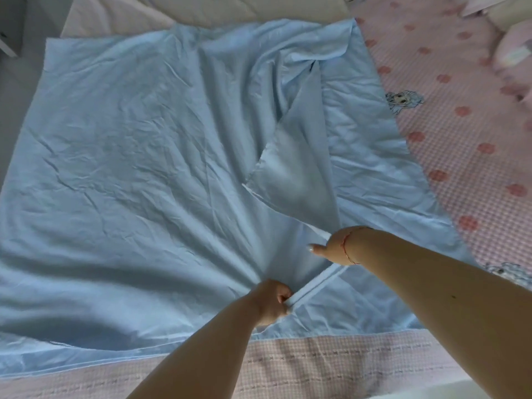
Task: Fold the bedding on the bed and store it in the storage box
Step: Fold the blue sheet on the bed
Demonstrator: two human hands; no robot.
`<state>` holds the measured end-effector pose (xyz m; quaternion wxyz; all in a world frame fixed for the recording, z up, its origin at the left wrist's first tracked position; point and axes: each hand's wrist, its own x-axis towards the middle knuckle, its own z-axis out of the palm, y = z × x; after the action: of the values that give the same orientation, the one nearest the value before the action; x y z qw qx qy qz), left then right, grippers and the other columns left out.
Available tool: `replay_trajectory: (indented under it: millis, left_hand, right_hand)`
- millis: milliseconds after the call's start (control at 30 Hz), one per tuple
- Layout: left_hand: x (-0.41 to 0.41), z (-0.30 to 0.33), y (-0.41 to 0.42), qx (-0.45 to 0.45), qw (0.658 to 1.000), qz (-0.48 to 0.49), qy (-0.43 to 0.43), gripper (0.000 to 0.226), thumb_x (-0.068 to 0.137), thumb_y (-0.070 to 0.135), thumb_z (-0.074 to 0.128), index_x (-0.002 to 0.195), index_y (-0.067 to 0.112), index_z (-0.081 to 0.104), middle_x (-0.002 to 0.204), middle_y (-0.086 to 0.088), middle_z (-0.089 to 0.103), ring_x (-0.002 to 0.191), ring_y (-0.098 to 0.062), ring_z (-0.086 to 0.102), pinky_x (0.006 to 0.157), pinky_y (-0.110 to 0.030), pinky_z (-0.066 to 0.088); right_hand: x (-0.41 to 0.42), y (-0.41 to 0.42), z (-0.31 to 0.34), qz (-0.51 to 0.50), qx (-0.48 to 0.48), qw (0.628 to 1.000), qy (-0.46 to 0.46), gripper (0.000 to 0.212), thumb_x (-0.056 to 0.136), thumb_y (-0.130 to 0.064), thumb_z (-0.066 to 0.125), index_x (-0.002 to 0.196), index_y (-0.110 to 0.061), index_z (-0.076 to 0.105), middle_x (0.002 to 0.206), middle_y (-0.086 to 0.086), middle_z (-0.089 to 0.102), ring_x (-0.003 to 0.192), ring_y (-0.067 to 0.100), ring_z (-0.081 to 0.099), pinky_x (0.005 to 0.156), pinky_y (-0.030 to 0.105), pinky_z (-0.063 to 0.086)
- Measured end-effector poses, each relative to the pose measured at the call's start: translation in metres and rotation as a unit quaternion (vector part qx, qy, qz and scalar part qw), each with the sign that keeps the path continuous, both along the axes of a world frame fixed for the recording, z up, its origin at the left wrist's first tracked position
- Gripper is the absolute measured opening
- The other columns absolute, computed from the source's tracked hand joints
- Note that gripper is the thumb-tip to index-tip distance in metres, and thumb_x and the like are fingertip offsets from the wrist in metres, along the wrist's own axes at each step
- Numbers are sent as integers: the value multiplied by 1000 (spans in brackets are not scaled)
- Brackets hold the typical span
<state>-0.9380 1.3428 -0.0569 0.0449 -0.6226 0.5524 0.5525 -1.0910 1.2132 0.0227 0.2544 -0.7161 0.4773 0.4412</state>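
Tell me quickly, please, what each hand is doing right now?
Left hand: grips the light blue sheet at its hem.
Right hand: fingers hidden; cannot be told.

Bed (475, 156) covered in pink gingham sheet with red flowers and cartoon figures, bare along right side and bottom edge of frame. Spread over most of it, wrinkled light blue sheet (129, 168), one flap folded back near centre. Cream quilt (201, 10) along top edge; pink pillows (512, 47) at upper right.

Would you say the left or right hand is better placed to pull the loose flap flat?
Probably the right hand: it lies nearest the flap, thumb out. The left hand grips the hem.
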Motion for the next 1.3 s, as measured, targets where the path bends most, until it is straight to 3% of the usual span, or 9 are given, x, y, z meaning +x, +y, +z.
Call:
replay_trajectory:
  millis: [167,267,433,600,767,967,1067,1200,1300]
  left_hand:
    - [-10,7,-27,89,981,121,120,26,86,0,62,110,9,68,90,-7,66,72,-9,60,67,-16,50]
    - [-17,22,-65,106,896,356,245,19,90,2,57,94,18,65,85,-7,64,79,-17,62,74,-27,51]
    - [-40,23,-114,115,775,532,320,18,90,16,61,102,28,67,100,-5,60,93,-22,55,79,-30,44]
    - [-71,8,-147,49,800,545,247,19,83,18,68,94,32,70,119,7,65,111,-14,57,103,-35,44]
    - [-80,4,-161,1,711,642,286,52,72,4,66,120,24,64,118,-2,67,94,-22,66,82,-37,53]
    - [-160,32,-171,-117,945,240,191,58,76,-11,71,129,5,59,130,-12,60,116,-12,53,86,2,32]
    - [-201,35,-170,-102,972,123,171,52,81,-1,71,130,6,59,134,-10,57,125,-12,50,88,-2,30]
    - [-228,36,-165,-111,986,31,121,49,87,13,67,134,19,57,142,-4,51,128,-15,48,95,-12,35]
    - [-241,42,-154,-83,988,-41,124,44,88,13,65,132,19,60,141,-4,51,120,-16,54,95,-22,47]
  right_hand:
    - [-26,0,7,-215,211,948,104,80,96,-62,12,146,-2,28,140,21,47,111,40,57,93,40,40]
    - [-49,-24,-15,-250,129,959,-30,68,94,-62,23,101,-8,64,101,14,70,65,24,62,69,29,45]
    - [-75,-55,-25,-400,-30,877,-263,52,98,-49,35,71,-12,60,68,7,63,55,19,59,55,24,44]
    - [-97,-69,-28,-461,-54,829,-312,49,100,-43,35,76,-9,60,70,8,62,58,17,58,54,23,44]
    - [-122,-79,-18,-492,-53,800,-340,50,101,-42,33,74,-11,61,72,8,64,61,18,60,61,27,48]
    - [-171,-101,-13,-524,-243,752,-318,55,96,-52,27,72,-14,59,80,14,68,82,33,64,87,41,48]
    - [-182,-107,-3,-573,-199,690,-395,52,101,-47,25,85,-12,60,78,9,64,73,26,60,83,41,47]
    - [-184,-106,4,-520,-137,712,-452,41,103,-32,31,126,-6,53,126,20,53,114,34,50,100,44,37]
    - [-188,-106,-4,-460,-120,746,-466,46,94,-39,43,118,-5,62,111,18,55,108,31,51,92,34,38]
